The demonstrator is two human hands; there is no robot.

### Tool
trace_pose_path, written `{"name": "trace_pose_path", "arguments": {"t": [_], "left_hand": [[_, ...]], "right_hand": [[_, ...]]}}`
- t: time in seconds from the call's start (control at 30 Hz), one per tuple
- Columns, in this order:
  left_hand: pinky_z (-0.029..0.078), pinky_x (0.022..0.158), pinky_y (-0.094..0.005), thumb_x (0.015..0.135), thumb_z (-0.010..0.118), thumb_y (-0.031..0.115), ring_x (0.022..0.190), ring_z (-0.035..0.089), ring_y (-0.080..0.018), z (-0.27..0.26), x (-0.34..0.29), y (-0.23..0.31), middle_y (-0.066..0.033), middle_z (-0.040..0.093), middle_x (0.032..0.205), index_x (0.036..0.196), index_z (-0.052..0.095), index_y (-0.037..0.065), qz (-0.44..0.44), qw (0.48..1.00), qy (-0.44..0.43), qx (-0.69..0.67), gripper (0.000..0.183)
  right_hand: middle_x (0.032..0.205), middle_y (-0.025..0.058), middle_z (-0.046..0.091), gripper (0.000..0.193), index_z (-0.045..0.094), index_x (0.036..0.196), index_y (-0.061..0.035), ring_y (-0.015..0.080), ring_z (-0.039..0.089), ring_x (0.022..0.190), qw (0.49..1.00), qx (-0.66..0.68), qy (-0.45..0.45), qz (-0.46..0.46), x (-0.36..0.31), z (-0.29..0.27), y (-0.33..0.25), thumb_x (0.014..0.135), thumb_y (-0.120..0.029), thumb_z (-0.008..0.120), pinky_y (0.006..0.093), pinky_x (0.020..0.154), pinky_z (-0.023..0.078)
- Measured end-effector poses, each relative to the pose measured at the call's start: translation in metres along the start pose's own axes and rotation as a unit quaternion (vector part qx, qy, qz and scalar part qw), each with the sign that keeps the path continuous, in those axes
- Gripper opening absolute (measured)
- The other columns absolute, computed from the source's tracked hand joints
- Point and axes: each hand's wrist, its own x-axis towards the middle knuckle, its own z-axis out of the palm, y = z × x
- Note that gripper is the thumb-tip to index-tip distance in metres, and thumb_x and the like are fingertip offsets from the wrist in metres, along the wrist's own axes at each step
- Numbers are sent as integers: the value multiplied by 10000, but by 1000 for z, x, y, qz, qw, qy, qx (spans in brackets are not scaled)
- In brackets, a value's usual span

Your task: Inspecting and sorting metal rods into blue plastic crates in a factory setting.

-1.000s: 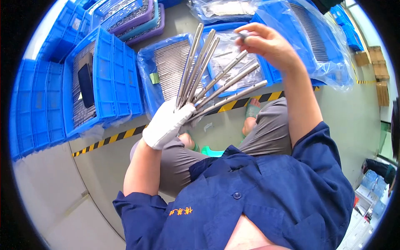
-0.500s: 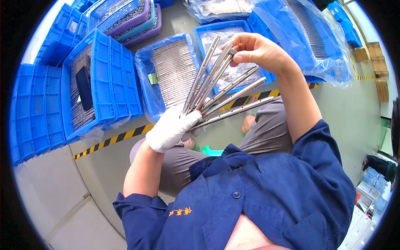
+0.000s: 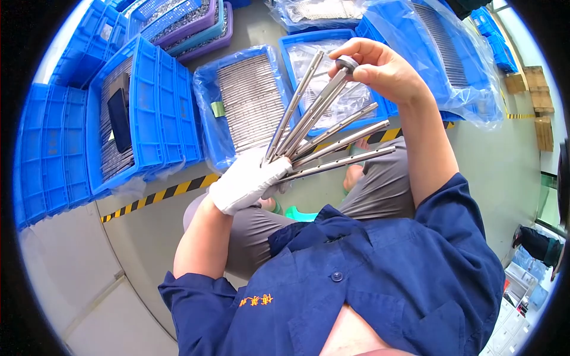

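My left hand (image 3: 249, 182), in a white glove, is closed round the lower ends of several slim metal rods (image 3: 341, 141) with small holes along them. The rods fan out up and to the right. My bare right hand (image 3: 383, 71) pinches a dark, round, ridged-edge knob (image 3: 347, 63) between thumb and fingers. That knob sits at the upper end of one of the middle rods; whether it is screwed or pushed on cannot be made out.
A lined blue crate (image 3: 208, 118) of stacked rods stands ahead, beside another blue crate (image 3: 289, 48) with plastic inside. Tall blue crates (image 3: 172, 113) rise at left, one with a dark phone (image 3: 120, 121) on its rods. Purple baskets (image 3: 205, 50) hold small metal parts. Striped tape (image 3: 169, 197) crosses the floor.
My right hand has shifted slightly right, and the knob has come from beside the rods' upper ends onto the tip of one. The fanned rods have tilted a little to the right.
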Motion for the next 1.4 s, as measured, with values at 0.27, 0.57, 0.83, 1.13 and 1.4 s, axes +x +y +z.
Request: {"name": "trace_pose_path", "arguments": {"t": [0.27, 0.57, 0.83, 1.13, 1.4], "left_hand": [[277, 399, -198, 822, 538, 315, 454, 362, -44, 9, 1, -1, 6, 454, 558, 770, 521, 39, -10, 999, 52, -8, 282], [292, 404, -202, 825, 529, 314, 469, 376, -51, 8, 1, -5, 1, 464, 575, 796, 517, 42, -11, 999, 36, 13, 273], [392, 498, -234, 828, 497, 307, 551, 470, -78, 11, 2, -1, -29, 525, 619, 892, 558, 10, 5, 993, 11, 119, 309], [392, 511, -242, 834, 477, 335, 560, 471, -89, 12, 2, 7, -25, 521, 617, 898, 560, 34, -5, 987, -23, 162, 319], [376, 480, -231, 836, 474, 335, 531, 447, -76, 12, 2, 3, -1, 502, 602, 907, 561, 46, -22, 992, -44, 119, 311]], "right_hand": [[908, 94, 616, 334, 574, 995, -33, 158, 589, 875, 997, -59, 27, 42, -3, 5, 1, 679, -60, 681, 273, 810, 451], [934, 110, 612, 369, 561, 1015, -20, 162, 583, 890, 998, -37, -5, 50, -4, 8, 0, 675, -79, 693, 271, 807, 449], [896, 99, 606, 418, 557, 1030, -33, 163, 575, 878, 996, -64, 52, 25, -3, -1, -1, 712, -275, 678, 293, 823, 444], [906, 102, 613, 317, 573, 1014, -45, 162, 592, 842, 996, -80, -29, -13, -6, -5, -7, 717, -120, 653, 271, 789, 469], [945, 63, 569, 316, 572, 969, -54, 156, 575, 886, 997, -61, -37, -21, -13, -2, -13, 688, -118, 701, 265, 754, 467]]}}
